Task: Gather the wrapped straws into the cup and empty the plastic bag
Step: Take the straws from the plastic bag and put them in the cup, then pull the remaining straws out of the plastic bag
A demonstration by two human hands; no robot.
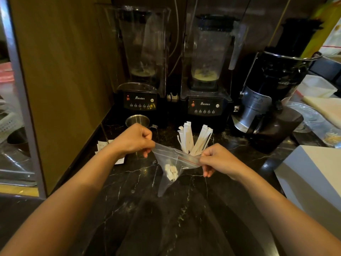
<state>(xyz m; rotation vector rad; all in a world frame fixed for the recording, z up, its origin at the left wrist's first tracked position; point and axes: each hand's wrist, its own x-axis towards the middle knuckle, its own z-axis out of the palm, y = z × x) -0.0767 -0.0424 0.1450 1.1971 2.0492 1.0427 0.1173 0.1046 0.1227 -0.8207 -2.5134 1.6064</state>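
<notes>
A clear zip-top plastic bag (167,177) hangs above the black marble counter, stretched between both hands by its top edge. My left hand (133,140) pinches the bag's left corner. My right hand (218,160) pinches the right end by the red zip line. A few small white pieces (171,171) lie inside the bag. Behind the bag, several paper-wrapped straws (193,139) stand upright in a cup that the bag and my right hand mostly hide.
Two black blenders (140,100) (204,106) stand at the back, a juicer (265,102) to their right. A steel measuring cup (138,121) sits behind my left hand. White paper slips (103,145) lie at the left, a white box (313,174) at the right.
</notes>
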